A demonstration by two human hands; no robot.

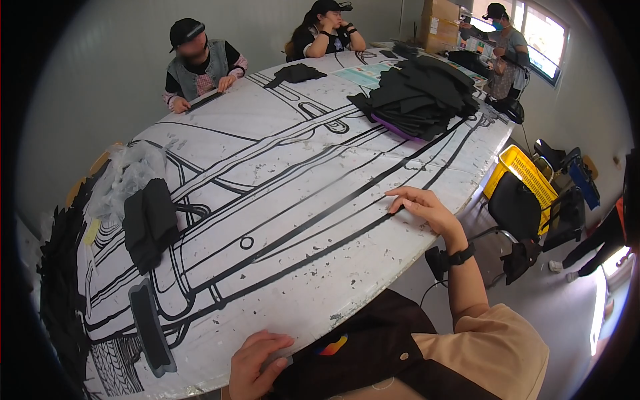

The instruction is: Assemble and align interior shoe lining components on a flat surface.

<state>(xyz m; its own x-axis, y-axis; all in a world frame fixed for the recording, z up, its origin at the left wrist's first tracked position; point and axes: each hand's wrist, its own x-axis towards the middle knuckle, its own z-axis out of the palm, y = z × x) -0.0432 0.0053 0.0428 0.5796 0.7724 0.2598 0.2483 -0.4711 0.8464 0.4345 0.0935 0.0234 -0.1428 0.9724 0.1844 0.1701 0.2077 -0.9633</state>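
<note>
My right hand (425, 205) rests on the white table (313, 267) near its right edge, its fingers loosely bent and apart, with nothing in them. At the table's near edge is my left hand (259, 365), thumb apart from the curled fingers and no object visible in it. Nearest to that hand lies a long dark grey piece (153, 327) with flared ends. Beyond it sits a small stack of black fabric-like pieces (150, 227). A large heap of black flat pieces (427, 93) covers part of the far right, with a purple edge (398, 127) showing underneath.
A clear plastic bag (130, 177) and more black pieces (63, 273) lie at the left. One person (200, 73) handles a dark strip across the table; another (330, 37) sits beside. A third stands near a cardboard box (440, 27). Chairs (513, 203) and a yellow crate (533, 177) stand right.
</note>
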